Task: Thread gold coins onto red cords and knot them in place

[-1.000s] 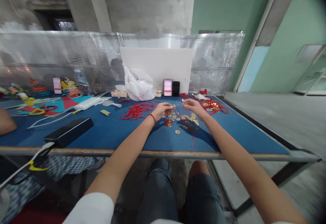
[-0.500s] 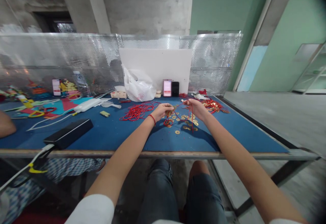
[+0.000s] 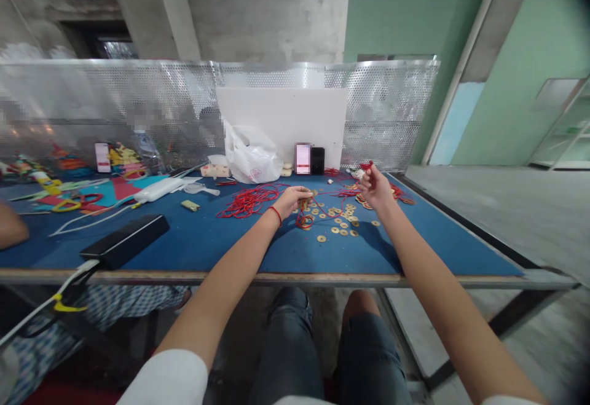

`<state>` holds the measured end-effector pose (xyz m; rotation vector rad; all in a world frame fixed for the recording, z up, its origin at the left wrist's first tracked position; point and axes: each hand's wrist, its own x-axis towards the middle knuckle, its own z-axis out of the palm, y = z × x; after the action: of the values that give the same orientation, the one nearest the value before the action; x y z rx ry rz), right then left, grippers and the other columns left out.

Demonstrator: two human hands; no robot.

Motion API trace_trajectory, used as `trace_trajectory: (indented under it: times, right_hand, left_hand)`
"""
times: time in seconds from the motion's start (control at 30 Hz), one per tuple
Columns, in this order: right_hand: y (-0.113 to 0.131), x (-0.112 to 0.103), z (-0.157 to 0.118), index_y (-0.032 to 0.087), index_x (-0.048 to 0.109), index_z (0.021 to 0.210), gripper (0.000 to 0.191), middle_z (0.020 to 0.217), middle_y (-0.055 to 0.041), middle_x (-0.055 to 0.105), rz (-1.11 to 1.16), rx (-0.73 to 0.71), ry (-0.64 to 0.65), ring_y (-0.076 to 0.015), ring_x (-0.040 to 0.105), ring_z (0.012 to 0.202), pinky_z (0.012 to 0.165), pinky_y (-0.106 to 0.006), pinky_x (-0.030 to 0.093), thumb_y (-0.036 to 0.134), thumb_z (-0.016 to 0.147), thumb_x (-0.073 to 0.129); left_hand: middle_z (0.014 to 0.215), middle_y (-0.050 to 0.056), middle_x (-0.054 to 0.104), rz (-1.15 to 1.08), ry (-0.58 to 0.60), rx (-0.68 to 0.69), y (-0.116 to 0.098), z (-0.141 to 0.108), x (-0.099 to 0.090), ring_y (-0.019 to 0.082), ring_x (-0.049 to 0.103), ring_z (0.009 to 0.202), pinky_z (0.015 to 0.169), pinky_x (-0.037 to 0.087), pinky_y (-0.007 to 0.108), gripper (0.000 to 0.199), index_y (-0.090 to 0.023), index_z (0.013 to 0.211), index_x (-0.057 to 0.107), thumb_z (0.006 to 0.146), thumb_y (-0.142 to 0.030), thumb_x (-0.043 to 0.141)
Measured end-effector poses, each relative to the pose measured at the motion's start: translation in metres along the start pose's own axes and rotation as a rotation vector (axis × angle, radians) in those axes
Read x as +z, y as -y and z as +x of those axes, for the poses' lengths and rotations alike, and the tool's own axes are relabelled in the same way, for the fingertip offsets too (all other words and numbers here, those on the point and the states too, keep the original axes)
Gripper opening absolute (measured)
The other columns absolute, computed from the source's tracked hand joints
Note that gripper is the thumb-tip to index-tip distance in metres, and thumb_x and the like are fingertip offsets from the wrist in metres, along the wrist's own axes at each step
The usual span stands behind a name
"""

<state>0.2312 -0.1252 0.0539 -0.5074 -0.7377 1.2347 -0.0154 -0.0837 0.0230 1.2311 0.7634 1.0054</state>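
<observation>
Work table with a blue mat [image 3: 193,251]. Contents, left to right:

- A co-worker's forearm [image 3: 10,228] at the far left edge of the table.
- Craft paper shapes [image 3: 94,191] in red, teal and yellow, with red-and-yellow scissors [image 3: 76,201] lying on them.
- A plastic bottle [image 3: 146,153] behind the paper.
- A flat black case [image 3: 124,242] near the front edge, with a white plastic object [image 3: 159,190] behind it.
- A loose heap of red cord [image 3: 246,201], just beside the left hand.
- Left hand [image 3: 292,202], red string [image 3: 275,215] on the wrist: resting low, fingers curled and grasping a small bunch of holed brass coins [image 3: 304,203] and cord. The coin count is too small to tell.
- Loose brass coins [image 3: 336,220], scattered flat on the mat between the hands, with a thin red strand [image 3: 341,195] among them.
- Right hand [image 3: 377,188]: raised above the mat, fingers pinched on a small red knot [image 3: 367,165].
- A second tangle of red cord and coins [image 3: 396,191], behind and just right of the right hand.

Along the back: a white plastic bag [image 3: 251,159], two phones [image 3: 310,159] and a white board [image 3: 281,116], set against a perforated metal screen [image 3: 391,110].
</observation>
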Motion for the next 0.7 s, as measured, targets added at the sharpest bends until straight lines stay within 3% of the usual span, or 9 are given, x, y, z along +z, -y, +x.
trace_trajectory:
  times: [0.07,0.17,0.33,0.53,0.7]
  right_hand:
    - [-0.002,-0.002,0.003,0.017,0.051,0.065,0.033,0.048,0.0056,0.046,-0.047,-0.003,-0.075,-0.0029,0.028,0.034,0.03,-0.015,0.02,0.043,0.085,0.054]
    - [-0.005,-0.005,0.005,0.015,0.058,0.07,0.032,0.053,0.0034,0.054,-0.162,-0.067,-0.156,-0.002,0.03,0.034,0.029,-0.015,0.017,0.045,0.082,0.057]
    - [-0.01,-0.011,0.008,0.014,0.066,0.081,0.01,0.066,0.0018,0.066,-0.364,-0.163,-0.235,-0.0008,0.033,0.036,0.03,-0.013,0.022,0.018,0.072,0.063]
    - [-0.008,-0.018,0.009,0.016,0.059,0.083,0.02,0.065,0.0031,0.066,-0.242,-0.13,-0.433,-0.0021,0.038,0.037,0.033,-0.012,0.03,0.0,0.072,0.052]
    - [-0.003,-0.022,0.01,0.017,0.053,0.077,0.018,0.067,0.0033,0.066,-0.167,-0.094,-0.528,-0.0022,0.038,0.037,0.035,-0.013,0.034,0.0,0.073,0.053]
  left_hand:
    - [0.063,0.002,0.063,0.007,0.025,0.002,0.0,-0.001,0.001,0.008,0.06,0.055,0.057,0.047,0.019,0.015,-0.01,0.07,0.06,0.063,-0.006,0.072]
    - [0.061,0.001,0.062,0.018,0.055,0.014,-0.001,-0.002,0.002,0.008,0.058,0.053,0.054,0.046,0.019,0.014,-0.01,0.069,0.061,0.062,-0.008,0.073]
    - [0.061,0.001,0.062,-0.009,0.038,0.029,-0.005,-0.005,0.003,0.007,0.057,0.051,0.053,0.046,0.018,0.016,-0.01,0.069,0.06,0.061,-0.008,0.074]
    - [0.059,0.001,0.061,-0.036,0.032,0.051,-0.007,-0.005,0.002,0.007,0.057,0.049,0.048,0.043,0.016,0.017,-0.011,0.07,0.059,0.062,-0.007,0.073]
    - [0.058,0.001,0.061,-0.049,0.025,0.049,-0.009,-0.007,0.003,0.007,0.058,0.049,0.048,0.044,0.017,0.013,-0.01,0.069,0.059,0.064,-0.005,0.069]
